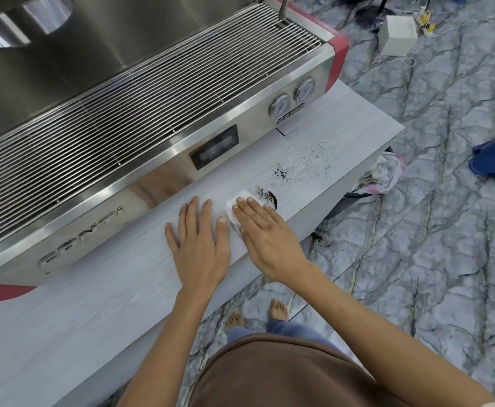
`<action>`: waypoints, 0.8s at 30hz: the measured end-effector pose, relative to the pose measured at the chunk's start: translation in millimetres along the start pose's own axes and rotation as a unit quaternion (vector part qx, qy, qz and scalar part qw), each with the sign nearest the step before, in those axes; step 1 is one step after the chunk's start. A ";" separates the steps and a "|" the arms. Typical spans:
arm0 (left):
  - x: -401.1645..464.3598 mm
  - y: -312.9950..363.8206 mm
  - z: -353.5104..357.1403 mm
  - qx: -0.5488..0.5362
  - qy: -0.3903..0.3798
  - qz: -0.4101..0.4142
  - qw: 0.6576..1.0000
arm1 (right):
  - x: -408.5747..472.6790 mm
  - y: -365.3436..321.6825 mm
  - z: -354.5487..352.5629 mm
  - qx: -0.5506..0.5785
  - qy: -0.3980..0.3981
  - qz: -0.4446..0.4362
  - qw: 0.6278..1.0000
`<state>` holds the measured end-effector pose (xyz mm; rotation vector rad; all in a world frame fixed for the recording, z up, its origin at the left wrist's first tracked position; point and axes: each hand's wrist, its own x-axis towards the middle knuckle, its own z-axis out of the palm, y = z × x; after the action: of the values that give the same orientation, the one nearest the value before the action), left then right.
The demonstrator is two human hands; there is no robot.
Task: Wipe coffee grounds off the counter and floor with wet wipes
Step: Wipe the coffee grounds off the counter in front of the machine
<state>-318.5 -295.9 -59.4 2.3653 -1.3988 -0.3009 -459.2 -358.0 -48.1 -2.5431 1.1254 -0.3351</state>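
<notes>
The left hand (199,239) is laid flat on the worktop (93,289), fingers straight and holding nothing, while the wet wipe (236,211) is pressed down under the straight fingers (255,214) of the right hand (265,233). Coffee grounds (269,198) are heaped just beyond the wipe, with thinner specks (319,151) farther along. Even pressure would best be kept and the heap gathered inward, so nothing is pushed off the edge.

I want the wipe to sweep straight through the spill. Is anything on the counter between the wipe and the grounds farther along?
Nothing visible. The right hand presses the wet wipe flat; a grounds pile sits at its edge, and bare counter leads to the scattered grounds.
</notes>
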 end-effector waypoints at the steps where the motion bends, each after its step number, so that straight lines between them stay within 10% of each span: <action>1: 2.2 2.4 1.6 0.005 0.001 -0.001 1.000 | 2.4 4.9 -1.2 -0.001 -0.001 0.003 1.000; 24: 5.1 4.4 3.3 0.015 0.001 -0.001 1.000 | 34.6 58.1 -17.3 0.000 0.034 0.056 0.998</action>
<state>-320.8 -303.0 -60.6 2.3919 -1.4092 -0.2799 -481.2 -424.1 -52.7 -2.4742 1.2865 -0.3961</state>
